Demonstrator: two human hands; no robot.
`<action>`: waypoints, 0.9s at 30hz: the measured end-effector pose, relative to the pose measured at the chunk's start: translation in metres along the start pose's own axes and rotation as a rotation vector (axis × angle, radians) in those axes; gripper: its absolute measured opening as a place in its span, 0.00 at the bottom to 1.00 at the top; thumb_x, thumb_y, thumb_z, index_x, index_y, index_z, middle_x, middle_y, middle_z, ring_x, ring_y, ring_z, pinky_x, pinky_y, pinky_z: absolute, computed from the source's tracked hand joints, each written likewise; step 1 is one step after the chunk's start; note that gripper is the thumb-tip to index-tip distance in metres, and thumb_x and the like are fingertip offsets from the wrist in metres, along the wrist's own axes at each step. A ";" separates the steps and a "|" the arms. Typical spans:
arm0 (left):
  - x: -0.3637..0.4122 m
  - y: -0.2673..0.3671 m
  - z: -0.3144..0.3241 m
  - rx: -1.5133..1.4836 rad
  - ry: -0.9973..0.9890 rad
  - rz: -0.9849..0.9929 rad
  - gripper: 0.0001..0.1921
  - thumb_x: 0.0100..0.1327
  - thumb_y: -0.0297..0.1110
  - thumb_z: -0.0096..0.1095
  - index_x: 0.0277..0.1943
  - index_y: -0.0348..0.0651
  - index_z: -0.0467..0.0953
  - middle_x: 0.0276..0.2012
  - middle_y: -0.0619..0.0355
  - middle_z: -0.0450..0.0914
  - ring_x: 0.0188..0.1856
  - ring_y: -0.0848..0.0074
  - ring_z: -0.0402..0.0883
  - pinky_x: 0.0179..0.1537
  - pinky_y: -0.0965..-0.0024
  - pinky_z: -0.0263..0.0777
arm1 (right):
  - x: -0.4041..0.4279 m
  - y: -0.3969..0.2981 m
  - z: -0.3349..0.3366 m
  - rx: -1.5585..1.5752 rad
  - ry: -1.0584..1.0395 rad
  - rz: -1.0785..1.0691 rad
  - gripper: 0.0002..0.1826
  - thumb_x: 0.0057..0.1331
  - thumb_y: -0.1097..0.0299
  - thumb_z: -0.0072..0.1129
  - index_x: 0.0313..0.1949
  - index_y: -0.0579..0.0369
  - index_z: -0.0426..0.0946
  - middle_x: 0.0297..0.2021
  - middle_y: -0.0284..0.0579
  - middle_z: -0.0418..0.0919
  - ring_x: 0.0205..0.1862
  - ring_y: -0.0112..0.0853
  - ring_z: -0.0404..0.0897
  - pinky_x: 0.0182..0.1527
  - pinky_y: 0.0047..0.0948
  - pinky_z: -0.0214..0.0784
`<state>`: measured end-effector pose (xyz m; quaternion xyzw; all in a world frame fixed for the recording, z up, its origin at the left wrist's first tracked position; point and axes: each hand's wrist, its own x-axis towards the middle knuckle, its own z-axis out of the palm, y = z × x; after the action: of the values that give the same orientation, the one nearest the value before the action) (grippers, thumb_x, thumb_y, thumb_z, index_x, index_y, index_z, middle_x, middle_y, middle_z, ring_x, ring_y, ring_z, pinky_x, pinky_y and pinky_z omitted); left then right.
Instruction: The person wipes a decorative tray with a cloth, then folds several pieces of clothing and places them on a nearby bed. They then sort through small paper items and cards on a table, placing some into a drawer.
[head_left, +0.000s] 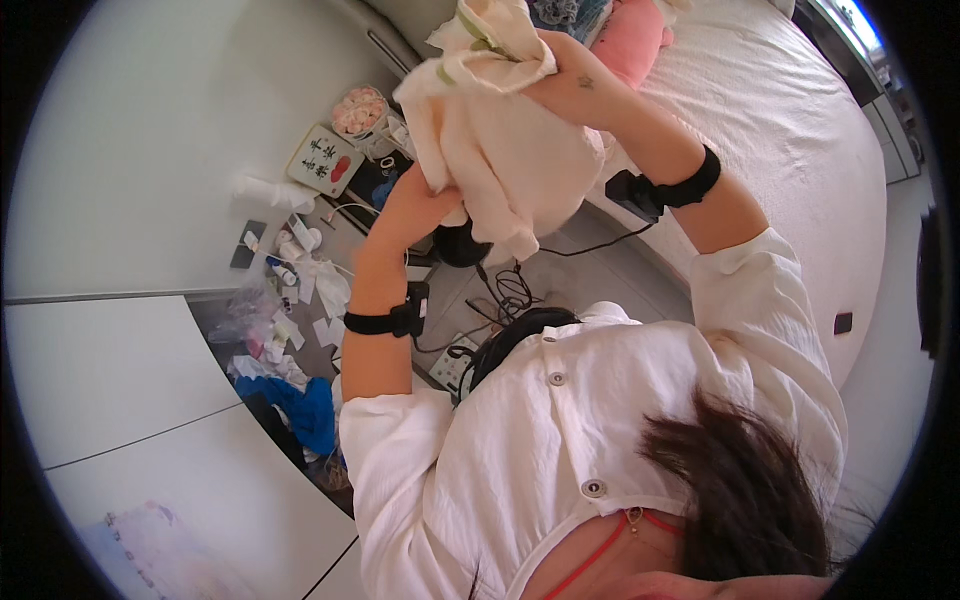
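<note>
A cream, soft piece of fabric, perhaps a fleece garment, hangs bunched in front of me. At its top shows a paler layer with green marks. My right hand grips the upper right edge, and its fingers are largely hidden by the folds. Lower down on the left, my left hand pinches the fabric's side between thumb and fingers. A narrow, sleeve-like fold dangles between the hands. Behind the fabric's bottom edge, a black rounded object is partly covered.
A bed with a pale sheet lies right, with a pink plush on it. On the left, a cluttered surface holds a sign with writing, a paper roll and blue cloth. Black cables hang below my hands.
</note>
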<state>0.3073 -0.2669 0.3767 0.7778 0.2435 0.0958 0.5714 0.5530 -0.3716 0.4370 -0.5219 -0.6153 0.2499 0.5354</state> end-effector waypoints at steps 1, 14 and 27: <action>-0.003 -0.011 -0.005 0.008 0.042 -0.080 0.23 0.62 0.35 0.61 0.59 0.38 0.68 0.53 0.54 0.74 0.53 0.74 0.73 0.54 0.70 0.67 | -0.001 -0.001 -0.003 -0.006 -0.044 -0.023 0.17 0.65 0.70 0.59 0.52 0.60 0.72 0.42 0.34 0.78 0.44 0.19 0.72 0.47 0.22 0.66; 0.046 -0.044 0.053 -0.899 0.260 0.059 0.15 0.63 0.30 0.57 0.52 0.39 0.72 0.47 0.56 0.74 0.49 0.71 0.74 0.52 0.67 0.69 | -0.017 -0.047 -0.028 0.368 -0.109 0.134 0.34 0.60 0.58 0.65 0.61 0.62 0.65 0.48 0.48 0.77 0.50 0.35 0.77 0.55 0.29 0.67; -0.008 -0.022 0.092 -0.789 0.004 0.057 0.18 0.66 0.34 0.54 0.57 0.38 0.70 0.53 0.54 0.75 0.54 0.68 0.74 0.56 0.66 0.67 | -0.114 0.068 0.010 0.908 -0.733 0.764 0.50 0.60 0.26 0.39 0.68 0.56 0.56 0.67 0.45 0.60 0.67 0.36 0.61 0.67 0.37 0.52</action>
<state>0.3341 -0.3428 0.3271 0.5048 0.1674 0.1992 0.8231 0.5561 -0.4504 0.3299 -0.3082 -0.3640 0.8134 0.3329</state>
